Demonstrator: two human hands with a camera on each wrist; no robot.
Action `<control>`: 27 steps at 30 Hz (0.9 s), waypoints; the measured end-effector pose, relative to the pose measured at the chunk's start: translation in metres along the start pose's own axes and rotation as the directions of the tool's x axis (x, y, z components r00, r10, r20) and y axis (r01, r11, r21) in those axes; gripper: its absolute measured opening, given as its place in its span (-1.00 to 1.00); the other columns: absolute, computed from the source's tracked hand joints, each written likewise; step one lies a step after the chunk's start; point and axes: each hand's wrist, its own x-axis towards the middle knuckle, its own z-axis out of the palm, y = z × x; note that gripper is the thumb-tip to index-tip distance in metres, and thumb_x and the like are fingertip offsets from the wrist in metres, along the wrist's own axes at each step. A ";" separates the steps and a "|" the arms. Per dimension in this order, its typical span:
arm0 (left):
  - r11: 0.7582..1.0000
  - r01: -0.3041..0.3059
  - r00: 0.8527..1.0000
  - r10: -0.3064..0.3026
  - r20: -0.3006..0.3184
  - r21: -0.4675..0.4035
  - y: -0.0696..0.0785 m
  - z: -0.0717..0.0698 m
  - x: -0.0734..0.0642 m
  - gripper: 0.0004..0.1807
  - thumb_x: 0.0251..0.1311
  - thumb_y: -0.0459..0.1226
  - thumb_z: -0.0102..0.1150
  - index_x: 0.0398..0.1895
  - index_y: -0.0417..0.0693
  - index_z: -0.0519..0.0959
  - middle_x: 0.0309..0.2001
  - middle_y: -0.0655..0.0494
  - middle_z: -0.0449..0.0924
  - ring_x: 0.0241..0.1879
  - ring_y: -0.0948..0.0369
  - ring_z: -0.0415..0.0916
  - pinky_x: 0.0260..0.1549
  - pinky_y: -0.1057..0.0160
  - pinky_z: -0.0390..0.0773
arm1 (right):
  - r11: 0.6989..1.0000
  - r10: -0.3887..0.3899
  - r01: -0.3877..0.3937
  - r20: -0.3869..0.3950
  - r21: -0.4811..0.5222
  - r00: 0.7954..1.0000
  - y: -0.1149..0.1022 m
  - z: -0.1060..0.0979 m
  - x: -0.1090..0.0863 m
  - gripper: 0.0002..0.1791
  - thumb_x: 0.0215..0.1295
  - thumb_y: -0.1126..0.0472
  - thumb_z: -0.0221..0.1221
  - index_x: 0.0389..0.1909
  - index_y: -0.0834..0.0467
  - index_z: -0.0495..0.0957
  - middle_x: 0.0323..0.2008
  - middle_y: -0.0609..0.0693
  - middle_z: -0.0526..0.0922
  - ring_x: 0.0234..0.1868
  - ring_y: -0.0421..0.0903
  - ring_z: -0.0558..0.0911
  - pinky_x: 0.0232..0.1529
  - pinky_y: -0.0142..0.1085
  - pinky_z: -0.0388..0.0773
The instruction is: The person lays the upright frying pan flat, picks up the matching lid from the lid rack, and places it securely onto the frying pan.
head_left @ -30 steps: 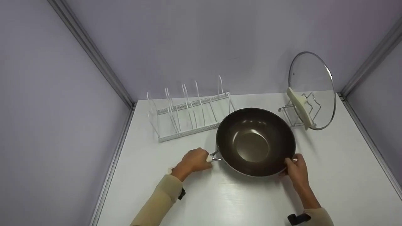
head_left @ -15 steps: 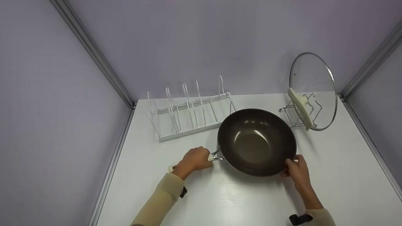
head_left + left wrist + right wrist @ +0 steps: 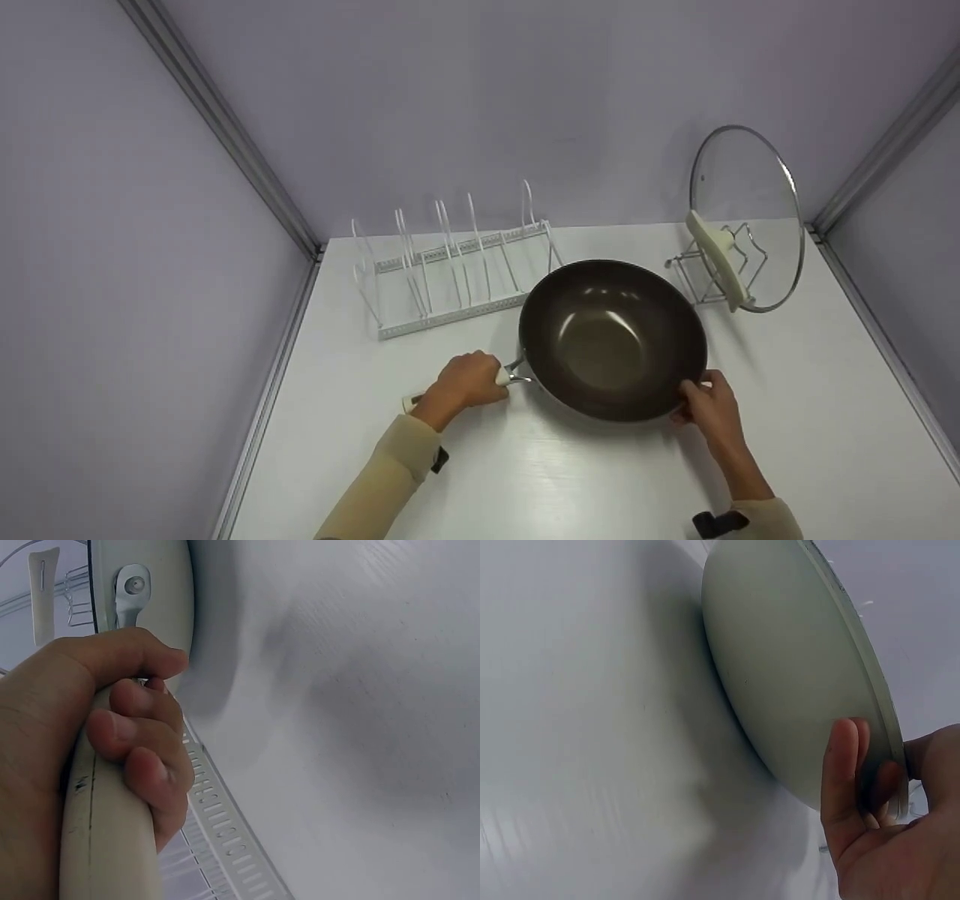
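A wok (image 3: 604, 345), dark brown inside and pale cream outside, faces up in front of the racks in the head view. My left hand (image 3: 469, 379) grips its cream handle (image 3: 112, 840); in the left wrist view the fingers wrap round it just behind the metal bracket (image 3: 133, 589). At the near right rim my right hand (image 3: 709, 409) pinches the edge, thumb over the inside. In the right wrist view its fingers (image 3: 841, 780) lie against the pale outer wall (image 3: 780, 652), whose underside is close over the white table.
A white wire rack (image 3: 454, 307) with upright dividers stands at the back left, close to the wok's left rim. At the back right a glass lid (image 3: 750, 172) with a cream handle leans upright in a small wire stand (image 3: 701, 296). Walls enclose the table (image 3: 540, 480).
The wok and both hands have shifted very slightly to the right since a second ago. Both grips stay the same.
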 end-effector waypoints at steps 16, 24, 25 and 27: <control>1.000 0.023 1.000 -0.023 0.003 -0.019 -0.003 0.000 -0.001 -0.61 0.17 -0.20 0.35 -0.66 0.08 0.33 -0.64 0.26 0.17 -0.63 0.28 0.11 -0.63 0.25 0.17 | 0.856 -0.065 0.145 0.176 -0.496 0.982 -0.041 -0.031 0.000 -0.22 0.61 -0.22 0.02 0.25 0.51 0.34 -0.16 0.32 0.73 -0.36 0.02 0.79 -0.36 -0.20 0.69; 1.000 0.024 1.000 -0.024 0.002 -0.007 -0.003 0.000 0.002 -0.59 0.17 -0.18 0.36 -0.66 0.10 0.31 -0.63 0.26 0.18 -0.61 0.27 0.12 -0.61 0.24 0.17 | 0.717 -0.255 0.272 0.122 -0.642 0.959 -0.085 -0.047 -0.001 -0.18 0.60 -0.23 0.02 0.31 0.52 0.38 0.03 0.46 0.68 -0.13 0.29 0.72 -0.19 0.10 0.60; 1.000 0.023 1.000 -0.023 0.002 -0.006 -0.002 0.000 0.003 -0.60 0.17 -0.18 0.36 -0.66 0.10 0.32 -0.62 0.25 0.19 -0.61 0.27 0.12 -0.61 0.24 0.17 | 0.712 -0.275 0.284 0.117 -0.643 0.954 -0.090 -0.047 -0.001 -0.19 0.60 -0.22 0.03 0.32 0.51 0.39 0.03 0.46 0.68 -0.12 0.30 0.72 -0.19 0.11 0.60; 1.000 0.022 1.000 -0.022 0.002 0.000 -0.001 0.000 0.003 -0.60 0.17 -0.17 0.36 -0.66 0.09 0.33 -0.62 0.25 0.20 -0.60 0.27 0.13 -0.60 0.24 0.18 | 0.705 -0.314 0.306 0.105 -0.639 0.943 -0.099 -0.049 -0.002 -0.22 0.59 -0.21 0.04 0.31 0.50 0.41 0.03 0.44 0.69 -0.09 0.32 0.72 -0.20 0.09 0.59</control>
